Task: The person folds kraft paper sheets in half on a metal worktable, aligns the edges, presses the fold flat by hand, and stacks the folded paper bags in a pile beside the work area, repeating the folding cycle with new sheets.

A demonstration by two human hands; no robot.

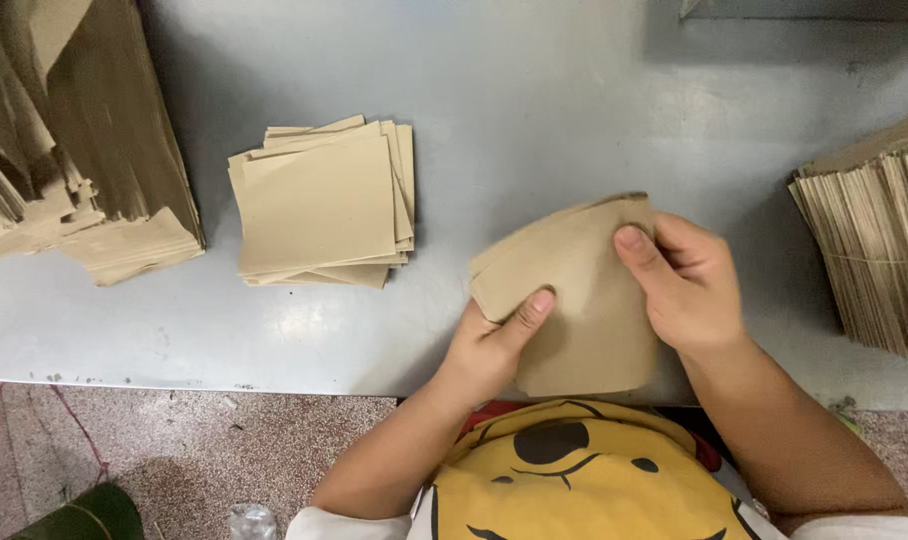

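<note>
Hands at the desk's [574, 90] near edge: my left hand [489, 350] and right hand [689, 285] grip a brown paper stack [584, 300], thumbs pressed on top. I see a loose paper pile [319, 205] mid-desk.

A person is holding a bundle of tan paper sheets [574, 300] over the near edge of the grey table [534, 110]. The left hand [489, 350] is gripping the bundle's lower left side, thumb lying on top. The right hand [689, 285] is clasping its right edge, thumb pressing near the top. A loose pile of sheets [319, 205] is lying to the left, with taller stacks [74, 150] at the far left and another stack [874, 240] at the right.
</note>
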